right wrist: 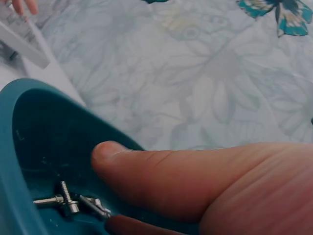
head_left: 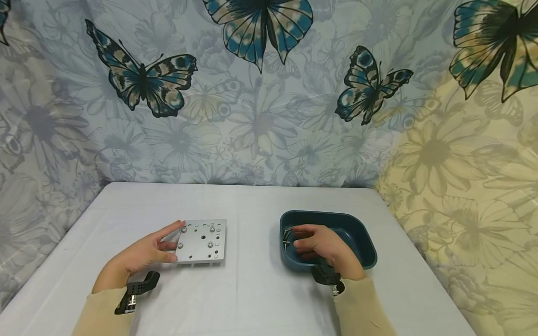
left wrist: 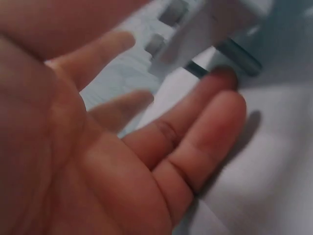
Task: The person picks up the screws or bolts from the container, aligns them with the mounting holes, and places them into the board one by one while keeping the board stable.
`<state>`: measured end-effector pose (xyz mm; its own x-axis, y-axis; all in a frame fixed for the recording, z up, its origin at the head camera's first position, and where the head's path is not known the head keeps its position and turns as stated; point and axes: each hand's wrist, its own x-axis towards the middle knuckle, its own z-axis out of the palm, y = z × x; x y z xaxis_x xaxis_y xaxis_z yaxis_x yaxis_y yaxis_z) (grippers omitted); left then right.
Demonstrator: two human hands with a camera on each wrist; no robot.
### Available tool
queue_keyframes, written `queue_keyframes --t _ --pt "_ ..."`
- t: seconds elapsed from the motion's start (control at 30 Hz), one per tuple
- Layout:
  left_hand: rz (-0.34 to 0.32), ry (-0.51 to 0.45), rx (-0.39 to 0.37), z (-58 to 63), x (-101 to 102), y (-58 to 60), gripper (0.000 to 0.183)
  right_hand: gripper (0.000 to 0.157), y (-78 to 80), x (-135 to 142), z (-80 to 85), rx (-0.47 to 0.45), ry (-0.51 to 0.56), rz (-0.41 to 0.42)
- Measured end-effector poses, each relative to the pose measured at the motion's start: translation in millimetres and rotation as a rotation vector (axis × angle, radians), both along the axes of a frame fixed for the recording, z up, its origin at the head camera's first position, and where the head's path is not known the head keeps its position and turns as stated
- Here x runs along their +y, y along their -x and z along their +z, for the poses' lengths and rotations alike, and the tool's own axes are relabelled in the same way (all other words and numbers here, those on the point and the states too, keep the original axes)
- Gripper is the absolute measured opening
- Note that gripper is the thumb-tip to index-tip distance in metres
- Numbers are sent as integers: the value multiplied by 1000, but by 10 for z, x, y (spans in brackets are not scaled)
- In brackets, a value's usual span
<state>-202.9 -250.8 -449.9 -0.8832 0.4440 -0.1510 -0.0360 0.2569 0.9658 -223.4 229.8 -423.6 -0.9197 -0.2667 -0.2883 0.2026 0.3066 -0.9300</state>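
Note:
A flat silver metal plate (head_left: 197,238) with several holes and bolts (head_left: 210,244) in it stands on the left half of the table. In the left wrist view, bolt heads (left wrist: 173,12) rise above the plate and dark posts (left wrist: 239,58) show under it. My left hand (head_left: 140,254) is at the plate's left edge, fingers extended, fingertips right at the rim. Over the left part of a dark teal plastic bin (head_left: 355,231) my right hand (head_left: 328,245) reaches down, fingers loosely bent. Several silver screws (right wrist: 68,198) lie in the bin, close to the right thumb and a fingertip.
A white cloth covers the table (head_left: 252,298). Behind and beside it hangs a fabric backdrop (head_left: 269,121) with butterflies and flowers. Each wrist carries a black camera mount (head_left: 145,282).

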Motion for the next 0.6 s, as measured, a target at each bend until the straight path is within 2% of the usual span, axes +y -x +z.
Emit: queue_keyframes --t 0.13,0.43,0.6 --pt "-19 -25 9 -54 -15 5 94 50 12 -45 -27 15 -51 25" --pt "-72 -55 22 -99 -10 17 93 40 53 -158 -82 33 -178 27" --pt "-60 -46 25 -101 -7 18 93 39 78 -193 -97 45 -232 30"
